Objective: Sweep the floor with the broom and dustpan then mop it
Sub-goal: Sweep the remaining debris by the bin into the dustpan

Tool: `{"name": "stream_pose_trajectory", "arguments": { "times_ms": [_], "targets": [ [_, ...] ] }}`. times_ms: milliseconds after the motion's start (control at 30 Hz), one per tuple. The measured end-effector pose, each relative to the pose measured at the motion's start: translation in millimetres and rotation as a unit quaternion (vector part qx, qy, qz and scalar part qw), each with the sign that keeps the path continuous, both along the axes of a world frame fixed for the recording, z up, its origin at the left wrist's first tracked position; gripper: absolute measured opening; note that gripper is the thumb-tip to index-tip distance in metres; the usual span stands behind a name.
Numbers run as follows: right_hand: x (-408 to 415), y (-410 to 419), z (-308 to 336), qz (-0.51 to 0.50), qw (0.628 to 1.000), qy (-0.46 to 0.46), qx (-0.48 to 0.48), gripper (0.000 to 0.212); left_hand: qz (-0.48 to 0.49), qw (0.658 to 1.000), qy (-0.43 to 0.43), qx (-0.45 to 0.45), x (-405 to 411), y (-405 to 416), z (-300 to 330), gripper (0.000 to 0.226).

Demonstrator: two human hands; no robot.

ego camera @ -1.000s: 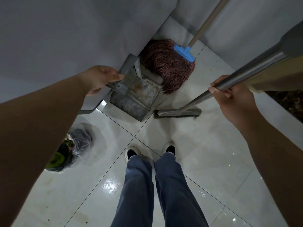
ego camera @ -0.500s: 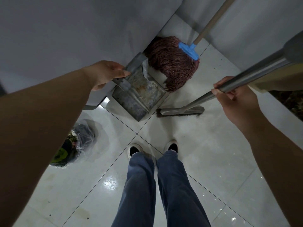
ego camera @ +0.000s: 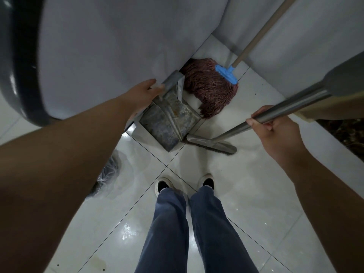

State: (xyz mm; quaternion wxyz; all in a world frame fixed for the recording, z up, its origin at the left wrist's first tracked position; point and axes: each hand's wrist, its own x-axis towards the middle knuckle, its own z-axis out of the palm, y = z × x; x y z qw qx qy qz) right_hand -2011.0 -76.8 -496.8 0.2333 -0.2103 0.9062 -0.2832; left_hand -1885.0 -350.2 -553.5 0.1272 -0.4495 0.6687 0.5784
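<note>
In left-hand fingers (ego camera: 157,89), dustpan (ego camera: 169,123) handle.

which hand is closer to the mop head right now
Left. The left hand grips the dustpan handle right beside the reddish mop head. The right hand holds the broom handle farther off, across bare floor.
</note>
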Motion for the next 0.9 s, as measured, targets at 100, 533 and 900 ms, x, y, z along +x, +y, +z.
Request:
{"name": "stream_pose_trajectory", "arguments": {
  "times_ms": [100,533,900],
  "targets": [
    [14.8,3.1,12.2,0.023,1.0,0.005,0.009,0.019,0.036,0.999,0.027,-0.014,10.7,18.9,20.5,0.055],
    [88.3,30.5,55.3,0.079,0.995,0.015,-0.06,0.029,0.227,0.953,0.071,0.187,123.9,186.2,71.1,0.046],
    [154.0,-67.3,27.2,0.17,0.982,0.026,-0.077,0.028,0.324,0.902,0.132,0.253,151.3,189.2,62.5,0.056]
  ]
}}
